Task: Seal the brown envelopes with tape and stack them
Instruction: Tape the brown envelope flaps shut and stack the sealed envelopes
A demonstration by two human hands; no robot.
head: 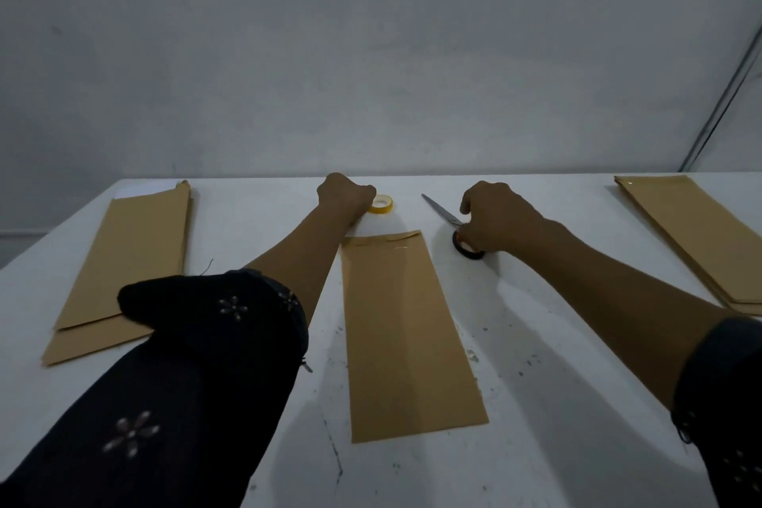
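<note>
A long brown envelope [412, 334] lies lengthwise in the middle of the white table [264, 219], its flap end far from me. Just beyond that end sits a yellow tape roll [382, 204]. My left hand [344, 194] is curled against the roll's left side and grips it. To the right lie scissors [447, 219] with black handles, blades pointing away and left. My right hand [497, 219] covers the handles with curled fingers. A pile of brown envelopes [123, 268] lies at the left and another pile [697, 243] at the far right.
A bare grey wall [371, 54] rises right behind the table's far edge. A metal rail [721, 95] slants down at the right. Small dark specks mark the tabletop near the middle envelope.
</note>
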